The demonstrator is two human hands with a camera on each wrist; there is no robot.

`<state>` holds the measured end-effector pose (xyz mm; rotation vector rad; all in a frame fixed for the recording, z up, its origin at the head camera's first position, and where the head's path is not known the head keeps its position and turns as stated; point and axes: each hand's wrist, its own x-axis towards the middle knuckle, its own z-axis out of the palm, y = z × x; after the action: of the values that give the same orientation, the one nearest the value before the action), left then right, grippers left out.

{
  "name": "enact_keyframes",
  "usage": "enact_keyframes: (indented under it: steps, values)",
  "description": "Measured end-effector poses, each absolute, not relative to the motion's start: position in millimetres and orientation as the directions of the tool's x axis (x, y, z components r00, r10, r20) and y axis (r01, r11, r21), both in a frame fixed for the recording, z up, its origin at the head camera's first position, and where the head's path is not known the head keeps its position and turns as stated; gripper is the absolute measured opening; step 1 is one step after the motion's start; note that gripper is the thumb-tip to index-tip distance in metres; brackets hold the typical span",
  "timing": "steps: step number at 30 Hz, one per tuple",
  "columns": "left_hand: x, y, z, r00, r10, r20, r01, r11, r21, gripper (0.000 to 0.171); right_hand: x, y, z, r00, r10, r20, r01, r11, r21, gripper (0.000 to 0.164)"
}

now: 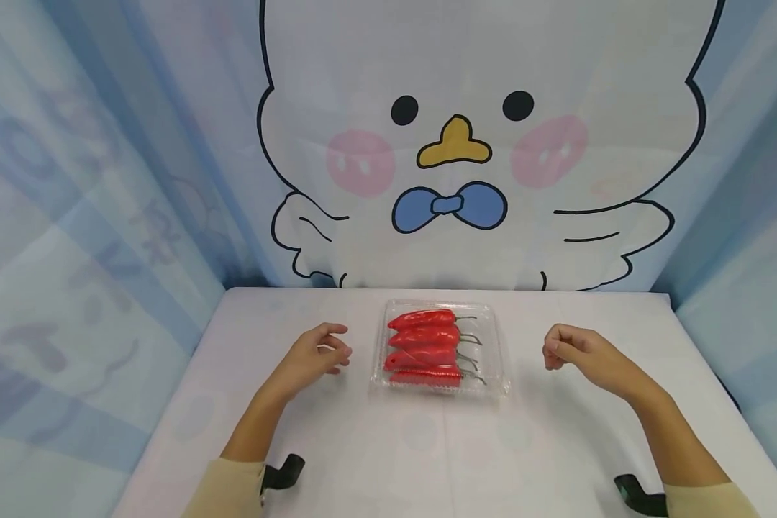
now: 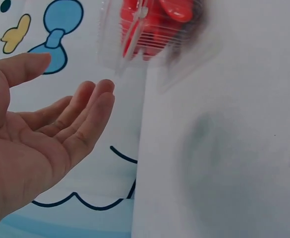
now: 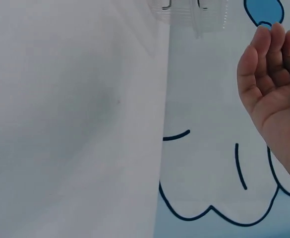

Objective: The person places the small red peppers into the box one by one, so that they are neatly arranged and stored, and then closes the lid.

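Observation:
Several red chili peppers (image 1: pixel 425 337) lie side by side in a clear plastic box (image 1: pixel 492 327), their green stems towards the right. To the left of the box hovers my left hand (image 1: pixel 311 360), fingers relaxed and apart, holding nothing. The left wrist view shows that hand (image 2: pixel 45 129) palm up, below the box (image 2: pixel 110 44). My right hand (image 1: pixel 579 352) is off to the box's right, its fingers loosely curled and nothing in them. Only a corner of the box (image 3: pixel 209 15) appears in the right wrist view, at the top.
The box stands on a white-covered table (image 1: pixel 440 446), near its back edge. Behind hangs a curtain (image 1: pixel 453 252) with a cartoon bird, and blue patterned curtains (image 1: pixel 91 288) flank both sides. Black straps (image 1: pixel 285 471) show by the sleeves.

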<state>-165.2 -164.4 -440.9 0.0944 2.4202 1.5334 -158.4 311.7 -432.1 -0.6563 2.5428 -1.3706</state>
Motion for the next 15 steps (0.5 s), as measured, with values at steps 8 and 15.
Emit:
enact_keyframes:
  steps: [8, 15]
  values:
    - [-159.3, -165.5, -417.2, -0.986, 0.161, -0.045, 0.051, 0.547, 0.836, 0.05, -160.4, 306.7, -413.8, -0.912, -0.376, 0.166, -0.358, 0.529, -0.769, 0.011]
    - [-152.4, -164.3, -395.6, -0.97, 0.19, 0.149, 0.239, 0.658, 0.714, 0.056, -154.9, 302.7, -394.7, -0.943, -0.226, 0.244, -0.332, 0.68, -0.653, 0.027]
